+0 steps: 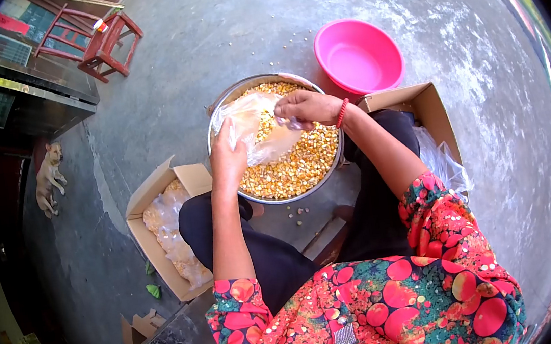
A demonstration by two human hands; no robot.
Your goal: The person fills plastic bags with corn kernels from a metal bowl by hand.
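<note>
Bag (251, 110), clear thin plastic, is over the pan (287, 200), just above/against the corn (296, 173); can't tell exactly where film touches kernels. L hand (227, 157) has its grip closed on the bag's L side, thumb uppermost; R hand (308, 108) has fingertips pinched together on the film at the other side, knuckles up. Both grips are on the bag, mouth seemingly spread btwn them.

Handling (my guess): bag v. light, limp, prob. slippery, no stiffness of its own, so it'll fold/cling & could tear if yanked. Best hold = rim of the mouth, both sides, thumb vs. fingers; avoid nails. Corn = hard, loose, will roll; any amt inside would make the bag sag & pull on thin film. Full pan looks heavy; rim is the place to take it, w/ 2 hands.

Writing: none legible. No brand/label seen on bag, pan or pink tub (357, 57). L box (195, 179) & R box (441, 109): plain cardboard where visible. Cup (100, 25) on chair (113, 48) is red/white, too small to read.
</note>
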